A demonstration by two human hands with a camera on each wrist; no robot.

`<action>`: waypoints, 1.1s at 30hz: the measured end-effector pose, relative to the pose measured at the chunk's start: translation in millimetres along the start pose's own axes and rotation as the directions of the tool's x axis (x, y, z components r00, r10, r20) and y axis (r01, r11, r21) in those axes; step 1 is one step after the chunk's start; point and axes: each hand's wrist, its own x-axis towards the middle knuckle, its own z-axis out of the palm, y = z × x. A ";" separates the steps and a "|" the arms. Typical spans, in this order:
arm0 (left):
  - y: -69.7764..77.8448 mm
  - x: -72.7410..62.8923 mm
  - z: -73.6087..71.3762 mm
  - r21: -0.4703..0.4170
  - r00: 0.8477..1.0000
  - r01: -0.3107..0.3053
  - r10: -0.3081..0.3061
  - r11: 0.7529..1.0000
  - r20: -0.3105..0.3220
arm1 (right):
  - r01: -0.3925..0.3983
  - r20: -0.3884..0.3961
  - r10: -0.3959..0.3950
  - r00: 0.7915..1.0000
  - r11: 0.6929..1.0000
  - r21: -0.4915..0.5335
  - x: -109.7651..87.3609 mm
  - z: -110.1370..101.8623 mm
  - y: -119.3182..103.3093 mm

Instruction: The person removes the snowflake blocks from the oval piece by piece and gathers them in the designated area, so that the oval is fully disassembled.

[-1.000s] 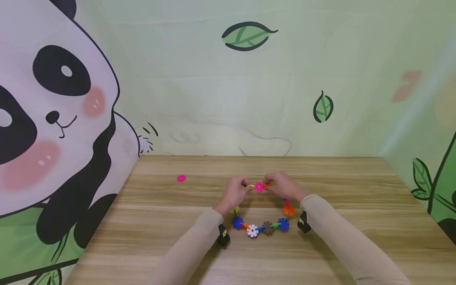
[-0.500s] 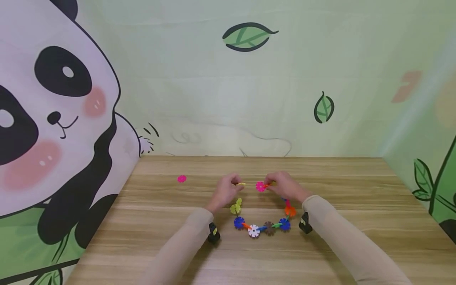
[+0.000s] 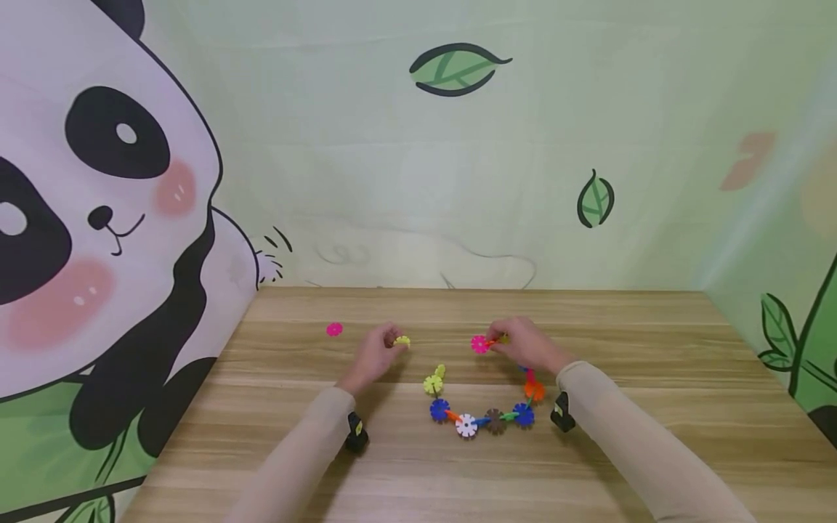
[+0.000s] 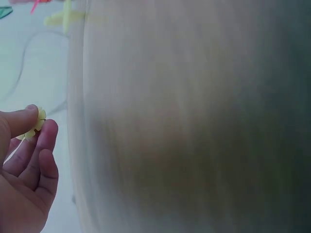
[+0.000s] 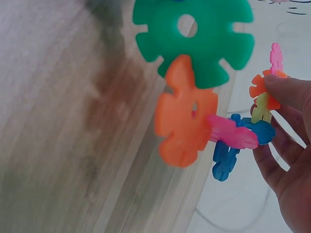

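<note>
Between the thumb and fingers of my left hand (image 3: 374,357) is a yellow notched snowflake disc (image 3: 402,341), apart from the chain. My right hand (image 3: 523,344) pinches an orange disc (image 5: 257,88) close to one end of the interlocked chain, where a pink disc (image 3: 480,344) sticks out past the fingertips. From there the chain curves round through an orange disc (image 3: 534,391), a blue disc (image 3: 524,415), a brown disc (image 3: 495,421) and a white disc (image 3: 466,426). Yellow-green discs (image 3: 433,384) form its other end. In the right wrist view a green disc (image 5: 214,48) looms near the camera.
A loose pink disc (image 3: 334,329) lies on the wooden table (image 3: 261,414), left of my left hand. Behind the table stands a pale green wall (image 3: 327,145) with a printed panda and leaves. Black wrist cameras (image 3: 356,434) sit on both sleeves.
My left hand has drawn the yellow disc away from the pink disc and moved left, leaving a widening gap. My right hand stays nearly where it was, still pinching its end of the chain.
</note>
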 end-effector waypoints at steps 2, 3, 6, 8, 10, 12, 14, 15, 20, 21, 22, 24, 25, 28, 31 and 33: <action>-4.8 -0.4 -5.8 0.015 1.000 0.031 -0.031 0.999 0.000 | 0.001 -0.002 -0.001 1.000 1.000 0.000 0.0 0.1 -0.1; -7.4 -0.2 -8.5 0.027 0.999 0.041 -0.041 0.999 -0.004 | -0.001 -0.003 0.001 1.000 1.000 -0.001 -0.1 0.3 -0.3; -12.8 0.0 -15.5 0.053 0.998 0.067 -0.067 0.996 -0.010 | 0.003 -0.003 -0.003 1.000 1.000 -0.002 -0.3 1.0 0.3; -16.0 -0.1 -20.5 0.065 0.997 0.079 -0.078 0.995 -0.021 | 0.008 -0.004 -0.008 1.000 1.000 -0.007 -0.1 1.5 1.2; -18.7 -0.5 -26.2 0.062 0.996 0.087 -0.086 0.994 -0.027 | 0.006 -0.006 -0.007 1.000 1.000 -0.008 0.1 1.7 2.3; -22.4 -1.1 -32.7 0.068 0.995 0.095 -0.093 0.993 -0.036 | 0.005 -0.009 -0.005 1.000 1.000 -0.008 0.3 1.9 3.1; -27.1 -1.7 -39.3 0.061 0.994 0.106 -0.104 0.992 -0.033 | 0.009 -0.011 -0.009 1.000 1.000 -0.007 0.5 1.8 3.8; -29.6 -2.0 -42.5 0.061 0.994 0.108 -0.106 0.992 -0.034 | 0.010 -0.011 -0.010 1.000 1.000 -0.006 0.6 2.0 4.3; -42.3 -3.7 -56.0 0.080 0.994 0.109 -0.106 0.991 -0.031 | 0.010 -0.008 -0.010 1.000 1.000 -0.013 2.0 3.4 6.4; -43.6 -4.7 -58.4 0.086 0.994 0.111 -0.109 0.990 -0.028 | 0.002 -0.008 -0.002 1.000 1.000 -0.014 2.2 3.9 6.7; -45.3 -5.8 -60.6 0.093 0.994 0.109 -0.108 0.990 -0.023 | 0.001 -0.006 -0.001 1.000 1.000 -0.016 2.2 4.1 6.7; -48.5 -7.9 -64.0 0.094 0.994 0.110 -0.110 0.989 -0.009 | -0.001 -0.003 0.001 1.000 1.000 -0.016 2.6 4.4 6.7; -49.2 -9.0 -66.0 0.094 0.993 0.115 -0.115 0.989 -0.001 | -0.001 -0.003 0.001 1.000 1.000 -0.017 2.7 4.5 6.5; -53.1 -10.8 -70.8 0.108 0.993 0.113 -0.114 0.988 0.004 | 0.006 -0.006 -0.006 1.000 1.000 -0.013 2.4 4.4 5.7; -55.6 -11.8 -75.3 0.126 0.991 0.132 -0.133 0.983 0.002 | 0.011 -0.007 -0.011 1.000 1.000 -0.011 2.7 4.5 5.8; -56.6 -12.6 -77.7 0.136 0.988 0.153 -0.155 0.979 0.006 | 0.011 -0.002 -0.011 1.000 1.000 -0.007 2.4 4.4 6.0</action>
